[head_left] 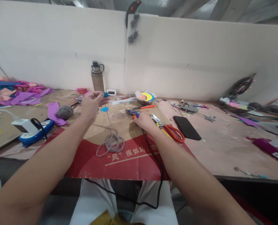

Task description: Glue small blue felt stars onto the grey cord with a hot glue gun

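My left hand is raised above the board and pinches a small blue felt piece, with grey cord hanging below it to a loose coil on the red part of the cardboard. Low over the board, my right hand is closed around a blue glue gun whose black cable runs down past the front edge. Another light-blue felt piece lies between the hands. Red-handled scissors lie just right of my right hand.
A black phone lies at the right. A blue power strip, a grey yarn ball and purple felt are at the left. A bottle stands by the wall, near a bowl.
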### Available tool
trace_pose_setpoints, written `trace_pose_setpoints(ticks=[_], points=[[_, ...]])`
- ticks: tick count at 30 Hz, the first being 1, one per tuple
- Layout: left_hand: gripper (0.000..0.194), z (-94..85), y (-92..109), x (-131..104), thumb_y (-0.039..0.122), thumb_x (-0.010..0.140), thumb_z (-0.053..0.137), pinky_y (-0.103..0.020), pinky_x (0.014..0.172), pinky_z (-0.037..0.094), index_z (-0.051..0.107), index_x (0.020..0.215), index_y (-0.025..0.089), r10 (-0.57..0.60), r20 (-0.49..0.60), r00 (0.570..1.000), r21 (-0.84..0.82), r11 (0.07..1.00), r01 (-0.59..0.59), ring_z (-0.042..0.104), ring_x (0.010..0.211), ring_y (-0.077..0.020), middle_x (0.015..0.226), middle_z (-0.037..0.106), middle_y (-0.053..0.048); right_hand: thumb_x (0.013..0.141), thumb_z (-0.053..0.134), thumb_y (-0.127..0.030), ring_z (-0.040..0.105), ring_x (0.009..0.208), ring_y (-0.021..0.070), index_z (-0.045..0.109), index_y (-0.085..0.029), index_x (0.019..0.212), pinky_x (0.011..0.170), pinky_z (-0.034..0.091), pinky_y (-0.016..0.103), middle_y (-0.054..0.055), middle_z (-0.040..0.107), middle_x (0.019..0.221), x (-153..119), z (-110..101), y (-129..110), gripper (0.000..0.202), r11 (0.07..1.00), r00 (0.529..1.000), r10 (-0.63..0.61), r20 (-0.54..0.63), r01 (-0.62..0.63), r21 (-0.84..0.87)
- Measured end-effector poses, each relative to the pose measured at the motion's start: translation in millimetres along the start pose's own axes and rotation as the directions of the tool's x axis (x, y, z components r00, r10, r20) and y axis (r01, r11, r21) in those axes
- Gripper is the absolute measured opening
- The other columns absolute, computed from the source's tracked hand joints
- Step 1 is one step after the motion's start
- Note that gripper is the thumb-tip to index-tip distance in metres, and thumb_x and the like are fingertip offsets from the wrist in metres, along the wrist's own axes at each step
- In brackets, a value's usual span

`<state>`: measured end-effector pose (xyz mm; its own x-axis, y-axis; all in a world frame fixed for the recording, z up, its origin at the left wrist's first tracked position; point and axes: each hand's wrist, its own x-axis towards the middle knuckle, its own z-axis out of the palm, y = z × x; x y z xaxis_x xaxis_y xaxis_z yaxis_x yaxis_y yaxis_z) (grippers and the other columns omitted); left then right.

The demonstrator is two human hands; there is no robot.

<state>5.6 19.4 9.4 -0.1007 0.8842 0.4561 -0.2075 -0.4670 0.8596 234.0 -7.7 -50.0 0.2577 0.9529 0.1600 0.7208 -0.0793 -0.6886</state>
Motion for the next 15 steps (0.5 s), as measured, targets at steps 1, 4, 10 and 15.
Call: trace_pose_setpoints(ticks=[1, 4, 10, 15], points=[[0.015, 0.1, -0.1, -0.2, 0.026, 0.073, 0.071, -0.029, 0.067, 0.056, 0.060, 0.077, 0.017, 0.003, 0.011, 1.000, -0.010, 1.000, -0.003, 0.068, 0.070, -0.0158, 0.073, 0.067, -0.003, 0.060, 0.069, -0.020, 0.064, 0.079, 0.0291, 0.061, -0.016, 0.073, 0.063, 0.042, 0.033, 0.016, 0.068, 0.078, 1.9, -0.8, 0.2, 0.015, 0.997, 0.999, 0.049, 0.011, -0.050, 0.065], [0.016, 0.0, 0.0, -0.7, 0.025, 0.072, 0.072, -0.028, 0.069, 0.056, 0.060, 0.077, 0.016, 0.013, 0.020, 1.000, -0.026, 1.000, -0.012, 0.068, 0.070, -0.0153, 0.072, 0.067, -0.003, 0.064, 0.066, -0.027, 0.057, 0.057, 0.0220, 0.055, -0.020, 0.062, 0.051, 0.038, 0.032, 0.006, 0.057, 0.056, 8.1, -6.6, 0.3, 0.013, 0.972, 0.988, 0.144, 0.062, -0.153, 0.177], [0.016, 0.3, 0.9, -1.2, 0.024, 0.072, 0.072, -0.028, 0.068, 0.056, 0.061, 0.077, 0.014, 0.001, 0.022, 1.000, -0.020, 1.000, -0.001, 0.069, 0.070, -0.0150, 0.073, 0.067, -0.004, 0.068, 0.057, -0.018, 0.041, 0.044, 0.0118, 0.046, -0.021, 0.060, 0.043, 0.034, 0.026, -0.003, 0.042, 0.047, 14.7, -15.8, -5.8, 0.014, 0.852, 0.946, 0.279, 0.162, -0.322, 0.413], [0.016, -1.3, 1.4, -0.3, 0.024, 0.069, 0.074, -0.019, 0.046, 0.046, 0.064, 0.075, 0.014, -0.036, -0.024, 0.999, 0.001, 0.999, 0.036, 0.065, 0.056, -0.0126, 0.064, 0.063, -0.001, 0.066, 0.051, -0.007, 0.044, 0.047, 0.0101, 0.053, -0.017, 0.064, 0.042, 0.035, 0.022, 0.001, 0.050, 0.053, 7.3, -22.5, -20.8, 0.010, 0.757, 0.920, 0.284, 0.269, -0.388, 0.526]])
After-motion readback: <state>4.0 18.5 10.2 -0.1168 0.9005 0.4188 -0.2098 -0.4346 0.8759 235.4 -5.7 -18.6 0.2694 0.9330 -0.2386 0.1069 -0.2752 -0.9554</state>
